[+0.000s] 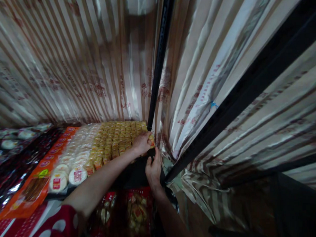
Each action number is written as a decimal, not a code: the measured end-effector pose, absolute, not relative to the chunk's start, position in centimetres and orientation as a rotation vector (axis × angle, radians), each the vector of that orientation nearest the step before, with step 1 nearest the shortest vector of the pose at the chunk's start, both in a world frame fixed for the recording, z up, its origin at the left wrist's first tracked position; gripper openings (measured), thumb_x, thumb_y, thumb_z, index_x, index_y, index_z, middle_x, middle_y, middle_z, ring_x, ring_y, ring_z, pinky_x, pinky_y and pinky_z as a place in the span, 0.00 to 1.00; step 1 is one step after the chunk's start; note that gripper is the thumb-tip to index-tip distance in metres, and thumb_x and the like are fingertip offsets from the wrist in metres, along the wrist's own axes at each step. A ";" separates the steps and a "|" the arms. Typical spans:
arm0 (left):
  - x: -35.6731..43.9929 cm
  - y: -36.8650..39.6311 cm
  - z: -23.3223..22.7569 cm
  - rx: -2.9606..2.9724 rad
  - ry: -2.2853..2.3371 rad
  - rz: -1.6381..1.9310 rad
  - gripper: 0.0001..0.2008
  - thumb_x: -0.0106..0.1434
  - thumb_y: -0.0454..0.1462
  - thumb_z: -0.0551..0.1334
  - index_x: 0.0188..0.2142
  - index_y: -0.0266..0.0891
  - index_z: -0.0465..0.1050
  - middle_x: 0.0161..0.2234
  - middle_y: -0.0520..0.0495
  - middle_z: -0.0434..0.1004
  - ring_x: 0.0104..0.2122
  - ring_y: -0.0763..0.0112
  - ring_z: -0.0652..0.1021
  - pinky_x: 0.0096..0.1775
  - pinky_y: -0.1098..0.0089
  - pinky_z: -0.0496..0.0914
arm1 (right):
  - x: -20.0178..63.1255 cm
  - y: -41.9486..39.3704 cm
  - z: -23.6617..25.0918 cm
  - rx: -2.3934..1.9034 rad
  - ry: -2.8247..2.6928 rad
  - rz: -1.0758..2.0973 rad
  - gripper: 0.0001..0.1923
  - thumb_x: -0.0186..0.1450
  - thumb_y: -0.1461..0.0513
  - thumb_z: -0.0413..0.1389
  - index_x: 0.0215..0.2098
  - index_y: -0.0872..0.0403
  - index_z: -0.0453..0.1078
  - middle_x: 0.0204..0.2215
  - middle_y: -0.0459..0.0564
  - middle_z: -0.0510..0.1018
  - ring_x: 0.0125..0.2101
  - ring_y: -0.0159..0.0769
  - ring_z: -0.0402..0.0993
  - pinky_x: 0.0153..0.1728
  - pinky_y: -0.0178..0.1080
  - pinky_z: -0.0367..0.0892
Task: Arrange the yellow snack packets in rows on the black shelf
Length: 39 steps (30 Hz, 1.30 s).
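My left hand reaches to the far right corner of the display, its fingers closed on a small yellow-wrapped packet. Just below it, my right hand is held up with thumb and fingers apart, a fingertip close to that packet; whether it touches, I cannot tell. Rows of similar yellow packets stand tightly packed beside my left hand. Left of them are rows of clear-wrapped round white cakes with red labels. A black surface shows under my left forearm.
A thin black pole rises behind the corner, and a thick black bar slants across the right. Pleated printed curtains hang behind. Orange bags and dark shiny packs lie left; a red box of wrapped items sits below.
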<state>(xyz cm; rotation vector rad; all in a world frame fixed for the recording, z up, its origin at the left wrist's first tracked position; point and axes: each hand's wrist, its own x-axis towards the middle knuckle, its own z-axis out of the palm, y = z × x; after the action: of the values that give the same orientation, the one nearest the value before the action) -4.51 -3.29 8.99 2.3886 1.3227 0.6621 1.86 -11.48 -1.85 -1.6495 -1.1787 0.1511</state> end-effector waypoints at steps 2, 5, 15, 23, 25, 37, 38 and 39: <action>-4.5 -1.7 10.1 2.391 1.345 0.732 0.19 0.57 0.30 0.54 0.49 0.40 0.66 0.47 0.47 0.73 0.47 0.68 0.73 0.51 0.68 0.66 | 2.1 -10.3 -1.7 -1.649 -1.157 0.185 0.29 0.61 0.62 0.41 0.60 0.61 0.52 0.58 0.61 0.60 0.58 0.43 0.55 0.56 0.51 0.53; -4.4 0.8 11.2 2.376 1.385 0.835 0.20 0.57 0.28 0.53 0.50 0.39 0.66 0.47 0.46 0.73 0.47 0.69 0.73 0.51 0.69 0.66 | 2.5 -8.1 -1.7 -1.659 -1.169 0.239 0.29 0.63 0.58 0.41 0.60 0.63 0.53 0.58 0.62 0.61 0.59 0.44 0.55 0.57 0.50 0.52; -2.4 6.5 11.1 2.354 1.411 0.783 0.20 0.59 0.27 0.52 0.51 0.36 0.66 0.46 0.43 0.74 0.45 0.69 0.75 0.50 0.70 0.67 | 3.9 -3.1 -1.8 -1.660 -1.088 0.433 0.35 0.62 0.49 0.45 0.60 0.63 0.55 0.57 0.64 0.62 0.58 0.48 0.57 0.57 0.50 0.53; -1.4 9.5 9.3 2.521 1.324 0.588 0.21 0.57 0.25 0.52 0.51 0.36 0.66 0.46 0.43 0.74 0.46 0.69 0.74 0.49 0.70 0.67 | 3.7 -2.7 -2.9 -1.573 -1.163 0.524 0.33 0.64 0.48 0.41 0.61 0.59 0.55 0.58 0.58 0.63 0.59 0.42 0.56 0.58 0.46 0.52; -1.1 10.1 8.9 2.556 1.304 0.551 0.21 0.58 0.26 0.52 0.51 0.36 0.67 0.47 0.42 0.74 0.47 0.67 0.73 0.49 0.69 0.67 | 3.7 -2.7 -3.2 -1.551 -1.168 0.507 0.32 0.65 0.48 0.40 0.60 0.59 0.56 0.58 0.58 0.63 0.59 0.42 0.56 0.59 0.46 0.52; -0.7 11.5 8.5 2.624 1.184 0.400 0.19 0.56 0.30 0.58 0.48 0.39 0.69 0.44 0.45 0.75 0.43 0.68 0.75 0.47 0.71 0.67 | 3.8 -2.5 -4.0 -1.541 -1.188 0.453 0.31 0.66 0.49 0.39 0.60 0.59 0.56 0.57 0.58 0.64 0.58 0.42 0.58 0.57 0.47 0.54; -0.8 11.4 8.4 2.626 1.166 0.389 0.18 0.56 0.30 0.59 0.47 0.38 0.69 0.43 0.45 0.75 0.42 0.68 0.75 0.46 0.71 0.68 | 3.8 -2.5 -4.0 -1.539 -1.189 0.458 0.31 0.66 0.49 0.39 0.60 0.59 0.56 0.57 0.58 0.64 0.58 0.41 0.58 0.58 0.47 0.54; -0.8 11.4 8.2 2.631 1.148 0.383 0.17 0.56 0.30 0.59 0.47 0.38 0.70 0.43 0.44 0.75 0.42 0.68 0.75 0.45 0.71 0.68 | 3.8 -2.6 -4.0 -1.538 -1.189 0.465 0.31 0.66 0.50 0.39 0.60 0.59 0.56 0.57 0.58 0.64 0.58 0.41 0.58 0.58 0.47 0.54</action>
<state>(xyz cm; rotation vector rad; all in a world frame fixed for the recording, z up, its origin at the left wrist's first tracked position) -0.83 11.39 8.21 2.6314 1.1481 0.3831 3.78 -2.56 -4.02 -1.5380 -1.1886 0.4647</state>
